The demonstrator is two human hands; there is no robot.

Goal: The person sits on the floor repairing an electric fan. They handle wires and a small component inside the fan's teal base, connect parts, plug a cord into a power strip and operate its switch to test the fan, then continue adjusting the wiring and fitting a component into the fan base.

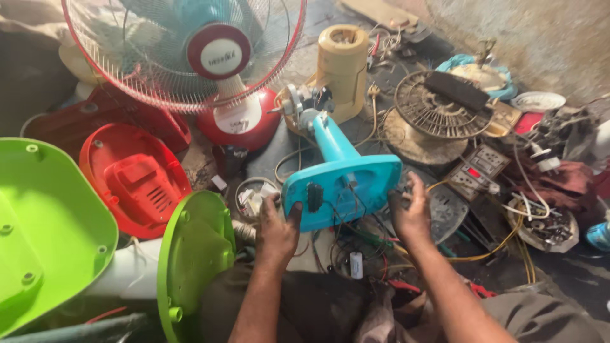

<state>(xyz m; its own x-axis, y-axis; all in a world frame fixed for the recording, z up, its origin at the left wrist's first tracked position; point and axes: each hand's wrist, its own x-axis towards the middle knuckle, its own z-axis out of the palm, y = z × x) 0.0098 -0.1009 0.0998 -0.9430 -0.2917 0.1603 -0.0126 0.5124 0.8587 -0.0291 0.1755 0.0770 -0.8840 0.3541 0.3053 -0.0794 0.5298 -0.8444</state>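
Dark, messy floor (pixel 572 279) full of fan parts; a big red-rimmed fan (pixel 184 51) stands far left; the blue fan base (pixel 343 181) lies in the middle, its neck pointing far away; the left hand (pixel 277 230) grips its near-left edge; the right hand (pixel 412 213) curls on its right edge; both equally near.

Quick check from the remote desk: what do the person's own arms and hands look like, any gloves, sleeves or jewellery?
Both are bare: no gloves on the left hand or the right hand, and no sleeves along either forearm. No watch, ring or bracelet shows. Dark smudges on them cannot be told from shadow.
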